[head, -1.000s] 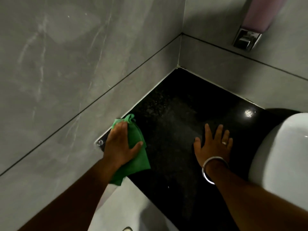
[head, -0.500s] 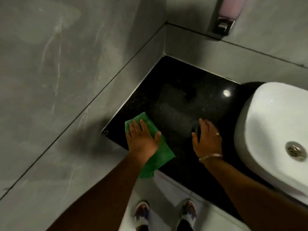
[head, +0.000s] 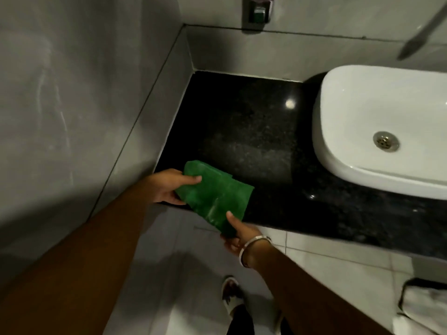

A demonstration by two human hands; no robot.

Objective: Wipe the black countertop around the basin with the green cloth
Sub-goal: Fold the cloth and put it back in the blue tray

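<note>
The green cloth (head: 215, 197) is lifted off the black countertop (head: 242, 131) and held spread over its front left edge. My left hand (head: 169, 187) pinches the cloth's left side, thumb on top. My right hand (head: 239, 234), with a metal bangle on the wrist, grips the cloth's lower corner from below. The white basin (head: 377, 126) sits on the countertop at the right, its drain visible. A duller patch shows on the countertop's middle.
Grey tiled walls (head: 72, 105) close in the countertop at the left and back. A wall dispenser (head: 258, 13) hangs above the back corner. A faucet spout (head: 420, 37) reaches in at top right. Pale floor tiles (head: 326, 262), my feet and a bin lie below.
My left hand lifted the cloth from flat on the countertop. My right hand left the counter and took the cloth's lower corner. The view shifted right and down, showing more basin.
</note>
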